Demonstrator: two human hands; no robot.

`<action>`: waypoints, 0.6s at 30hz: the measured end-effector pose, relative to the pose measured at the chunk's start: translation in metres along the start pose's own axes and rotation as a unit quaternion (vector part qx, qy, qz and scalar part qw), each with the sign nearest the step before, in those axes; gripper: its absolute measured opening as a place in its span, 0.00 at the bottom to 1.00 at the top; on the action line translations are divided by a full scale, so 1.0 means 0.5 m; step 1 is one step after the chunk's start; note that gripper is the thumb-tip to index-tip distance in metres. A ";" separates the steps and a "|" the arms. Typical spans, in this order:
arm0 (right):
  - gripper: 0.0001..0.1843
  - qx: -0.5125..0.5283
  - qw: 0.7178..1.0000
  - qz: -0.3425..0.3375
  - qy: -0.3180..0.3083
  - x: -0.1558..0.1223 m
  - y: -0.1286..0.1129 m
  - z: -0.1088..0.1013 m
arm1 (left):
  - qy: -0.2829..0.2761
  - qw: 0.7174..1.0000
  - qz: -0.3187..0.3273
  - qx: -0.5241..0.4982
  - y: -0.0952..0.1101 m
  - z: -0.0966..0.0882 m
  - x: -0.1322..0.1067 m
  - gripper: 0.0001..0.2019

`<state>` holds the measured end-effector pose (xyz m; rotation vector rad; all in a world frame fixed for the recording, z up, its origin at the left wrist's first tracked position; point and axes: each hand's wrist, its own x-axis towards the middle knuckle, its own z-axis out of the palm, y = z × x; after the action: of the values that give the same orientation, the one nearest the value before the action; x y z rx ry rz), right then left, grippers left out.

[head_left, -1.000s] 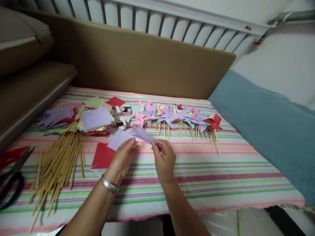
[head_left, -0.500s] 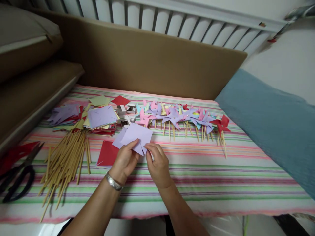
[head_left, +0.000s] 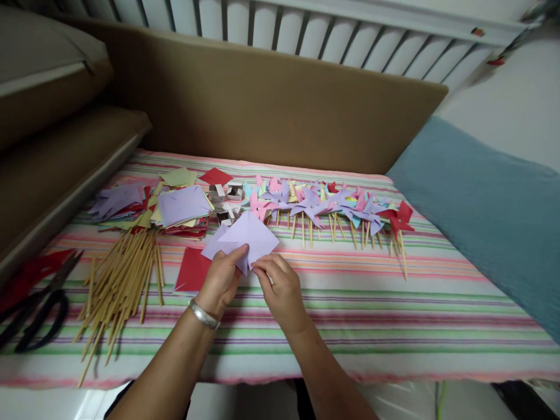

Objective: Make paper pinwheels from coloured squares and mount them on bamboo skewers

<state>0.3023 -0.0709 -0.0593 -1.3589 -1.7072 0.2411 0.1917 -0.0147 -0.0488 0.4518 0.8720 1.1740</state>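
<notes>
My left hand (head_left: 221, 280) pinches a lilac paper square (head_left: 250, 236) at its near edge, thumb on top. My right hand (head_left: 280, 286) pinches the same sheet at its lower corner. The sheet is held just above the striped cloth (head_left: 371, 303), with a second lilac sheet (head_left: 212, 245) under it. A red paper square (head_left: 192, 269) lies flat just left of my left hand. A silver bracelet (head_left: 203, 315) is on my left wrist.
A row of finished paper pinwheels (head_left: 328, 207) on sticks lies beyond my hands. A stack of coloured paper squares (head_left: 177, 210) and a bundle of bamboo sticks (head_left: 120, 286) lie to the left. Black scissors (head_left: 35, 306) sit at the far left. Small grey boxes (head_left: 227, 192) are behind.
The lilac sheet was pulled out flat between my hands a second ago; now both hands have drawn together at its near corner and the sheet faces up as a square.
</notes>
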 end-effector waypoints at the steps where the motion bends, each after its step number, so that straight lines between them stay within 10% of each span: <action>1: 0.08 0.004 1.000 0.011 -0.008 0.001 -0.002 0.000 | -0.003 1.000 0.010 0.013 -0.002 -0.001 0.001 0.12; 18: 0.05 0.109 0.960 0.258 0.027 0.006 0.021 0.003 | -0.102 0.959 0.000 0.264 -0.009 -0.013 0.000 0.06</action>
<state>0.3083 -0.0641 -0.0653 -1.6040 -1.2123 0.6606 0.1892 -0.0170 -0.0559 0.9912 1.0000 0.8636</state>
